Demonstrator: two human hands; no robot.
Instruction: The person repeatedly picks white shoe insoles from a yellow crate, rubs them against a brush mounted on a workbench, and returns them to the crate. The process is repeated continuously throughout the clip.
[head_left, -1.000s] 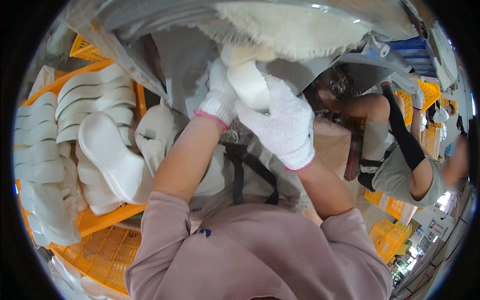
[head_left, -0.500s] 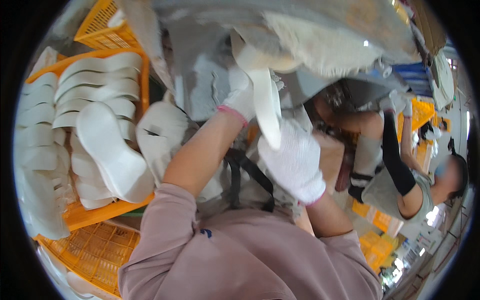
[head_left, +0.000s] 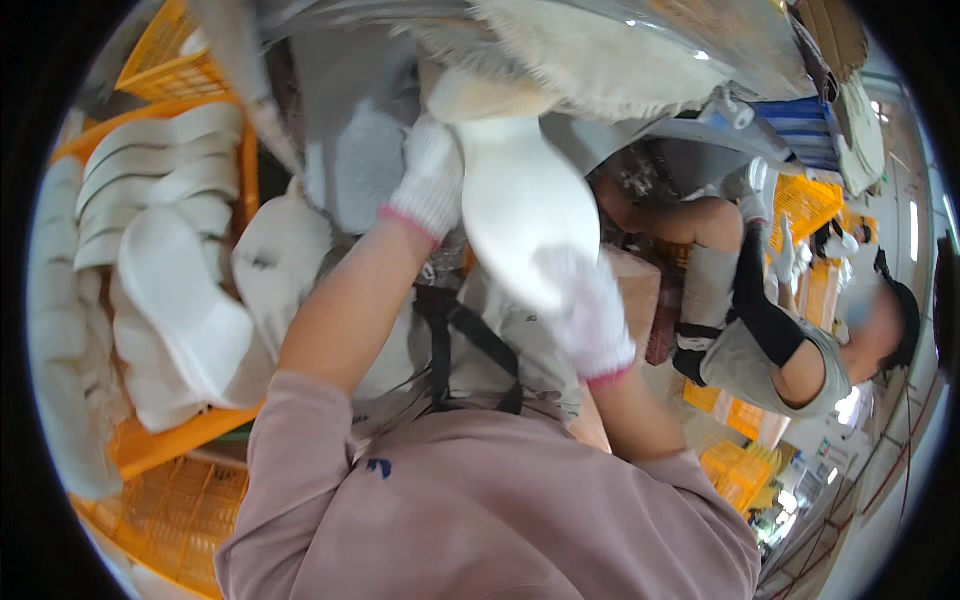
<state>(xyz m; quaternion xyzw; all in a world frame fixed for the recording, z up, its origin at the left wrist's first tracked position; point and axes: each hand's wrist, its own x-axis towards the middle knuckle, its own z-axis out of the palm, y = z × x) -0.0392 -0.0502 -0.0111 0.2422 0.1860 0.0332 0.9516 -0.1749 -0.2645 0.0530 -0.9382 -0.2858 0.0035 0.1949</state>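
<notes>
A white shoe sole [head_left: 530,200] is in front of me, its broad face turned up toward me. My left hand [head_left: 437,175], in a white knit glove with a pink cuff, is closed at the sole's upper left edge, its fingertips partly hidden. In a matching glove, my right hand [head_left: 590,315] grips the sole's near end, slightly blurred. The sole's far end meets a pale rounded part [head_left: 485,97] of the grey machine [head_left: 350,90]; whether they press together I cannot tell.
At left, an orange crate [head_left: 250,170] holds stacked white soles [head_left: 160,180], one lying loose on top [head_left: 185,300]. Below it stands a yellow crate [head_left: 170,520]. Shaggy whitish cloth [head_left: 600,60] hangs above the work. A co-worker [head_left: 790,350] sits at right, near yellow crates [head_left: 805,210].
The sole has turned from nearly edge-on to showing its broad face, with both hands still on it. My view has shifted, so the surroundings sit a little further left.
</notes>
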